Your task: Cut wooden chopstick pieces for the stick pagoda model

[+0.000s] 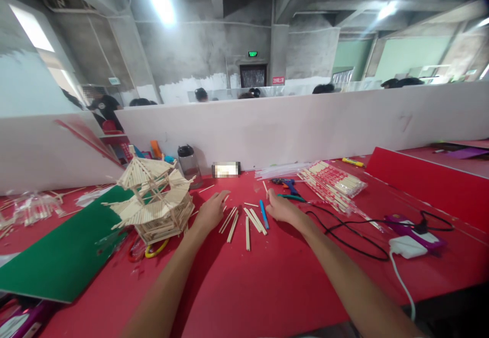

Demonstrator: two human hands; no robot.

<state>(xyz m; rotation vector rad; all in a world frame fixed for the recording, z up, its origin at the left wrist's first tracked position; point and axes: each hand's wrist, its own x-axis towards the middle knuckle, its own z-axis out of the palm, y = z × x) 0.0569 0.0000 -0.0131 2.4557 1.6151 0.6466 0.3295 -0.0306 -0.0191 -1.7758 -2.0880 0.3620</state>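
Note:
My left hand (212,210) is closed in a pinch above the red table, with a thin pale sliver at its fingertips too small to make out. Opposite it, my right hand (281,208) pinches a short wooden stick (265,187) that points up and away. Between and in front of the hands lie small groups of wooden sticks (248,233), laid side by side. A blue pen-like stick (264,214) rests just left of my right hand. On the left stands a tiered pavilion model (156,200) built of wooden sticks.
A blue glue gun (289,185), green-handled pliers (292,197) and packs of sticks (336,180) lie to the right, with a black cable (344,231) and white adapter (408,246). A bottle (188,162) and phone-like device (226,169) stand by the white partition (305,124). A green board (64,251) lies left.

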